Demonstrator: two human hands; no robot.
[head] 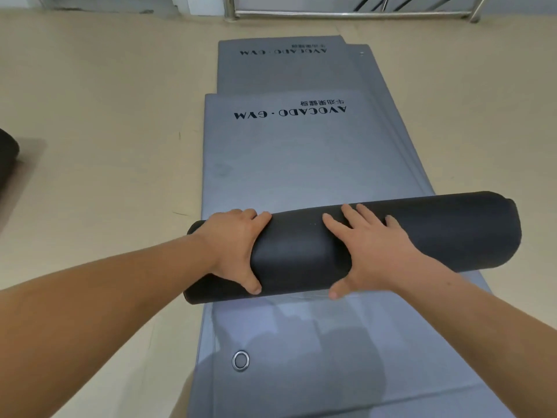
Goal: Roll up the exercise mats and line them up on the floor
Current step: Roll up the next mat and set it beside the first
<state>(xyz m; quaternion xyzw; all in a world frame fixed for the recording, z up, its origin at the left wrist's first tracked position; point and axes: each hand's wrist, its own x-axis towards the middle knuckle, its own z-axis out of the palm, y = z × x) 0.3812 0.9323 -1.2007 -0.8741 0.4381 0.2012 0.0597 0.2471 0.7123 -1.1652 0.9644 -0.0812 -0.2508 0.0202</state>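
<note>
Rolling step under way. A dark roll [452,233] lies across a stack of flat grey mats [301,164] on the tan floor [105,116]. The unrolled part of the top mat runs away from the person. Left hand [232,248] clasps the roll near its left end, fingers over the top, thumb on the near side. Right hand [370,251] lies around mid-roll, fingers spread across the top, thumb hooked on the near face. Judged partway through this mat. Next move calls for an even forward push from both hands, since the right end looks fatter and set farther ahead. Print at the far end, upside down from here, reads "AVOCADO · GYM", with small Chinese characters above. A farther mat [286,70] carries the same print. A metal eyelet [240,360] sits in a near corner. A dark bundle [7,155] at the left edge may be a finished roll.
</note>
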